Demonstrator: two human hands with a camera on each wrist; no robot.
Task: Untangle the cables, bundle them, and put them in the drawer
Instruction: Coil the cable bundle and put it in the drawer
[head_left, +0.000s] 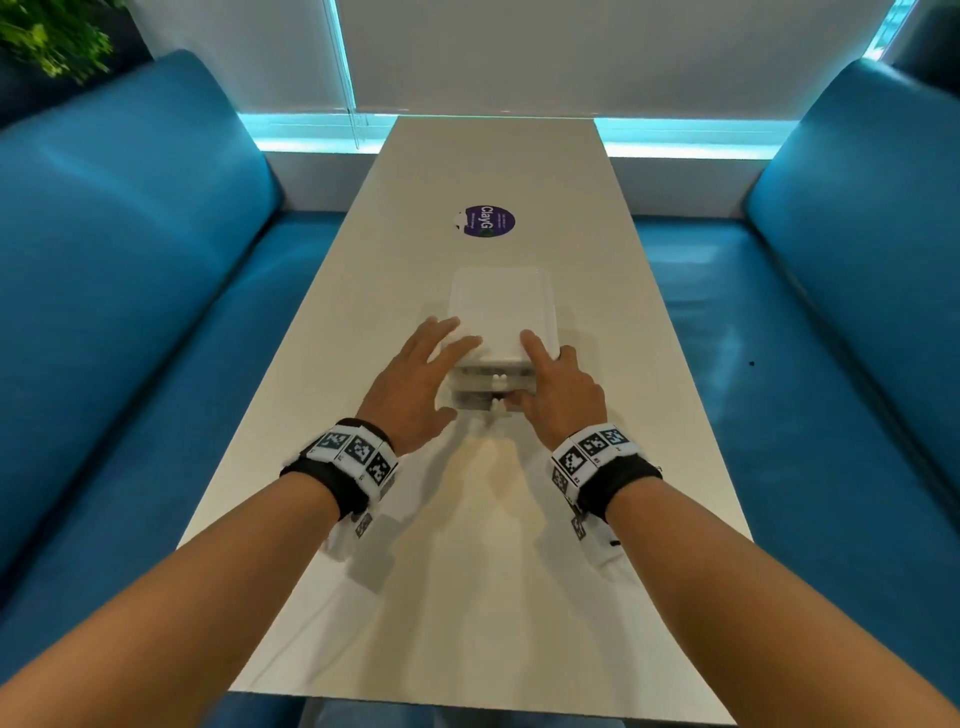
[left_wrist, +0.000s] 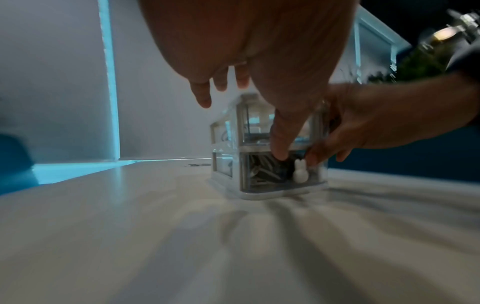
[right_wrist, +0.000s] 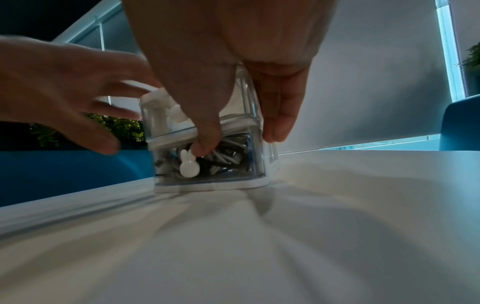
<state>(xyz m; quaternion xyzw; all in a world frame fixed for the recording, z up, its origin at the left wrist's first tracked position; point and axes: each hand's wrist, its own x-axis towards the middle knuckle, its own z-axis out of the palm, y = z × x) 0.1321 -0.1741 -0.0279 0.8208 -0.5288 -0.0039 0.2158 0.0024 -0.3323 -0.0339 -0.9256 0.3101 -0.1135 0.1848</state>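
Cables (right_wrist: 223, 158) lie inside lower drawer (right_wrist: 207, 160). Left hand (head_left: 415, 384) open, bracing organizer (head_left: 501, 312). Right hand (head_left: 558, 395) spread, thumb at knob (right_wrist: 189, 165). Next, probably: seat drawer flush.

Both forearms are bare, with no sleeves in sight. Each wrist wears a wide black fabric band, and over it sits a ring of small white blocks printed with black-and-white square codes. The left hand (head_left: 415, 387) and the right hand (head_left: 563, 392) wear no gloves. A white housing hangs beneath each band, with another code tag on its side.
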